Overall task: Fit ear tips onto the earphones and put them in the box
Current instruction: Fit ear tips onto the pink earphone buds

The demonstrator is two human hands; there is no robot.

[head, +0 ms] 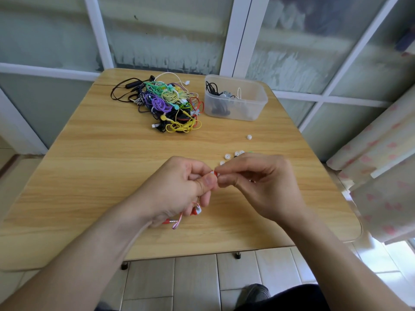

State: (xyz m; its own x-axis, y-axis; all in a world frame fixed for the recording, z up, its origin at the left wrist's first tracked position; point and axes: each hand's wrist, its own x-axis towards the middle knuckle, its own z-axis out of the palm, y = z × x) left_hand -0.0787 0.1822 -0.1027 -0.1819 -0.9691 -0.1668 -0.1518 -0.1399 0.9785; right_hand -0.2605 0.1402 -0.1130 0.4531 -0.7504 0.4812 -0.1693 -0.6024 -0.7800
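Note:
My left hand point(179, 187) grips a red earphone set point(195, 211); one red earbud shows between thumb and forefinger, the other earbud, the plug and the cable hang below the palm. My right hand point(258, 182) pinches a small piece against that earbud's tip at the point where both hands meet; the piece itself is mostly hidden by the fingertips. Several loose white ear tips point(227, 156) lie on the table just behind my right hand, and one more ear tip point(248, 137) sits farther back. The clear plastic box point(258, 108) stands at the back right with black and white earphones inside.
A tangled pile of coloured earphones point(168, 104) lies at the back centre of the wooden table point(101, 164), left of the box. A patterned curtain point(381, 176) hangs at the right. Tiled floor and a shoe show below the table's front edge.

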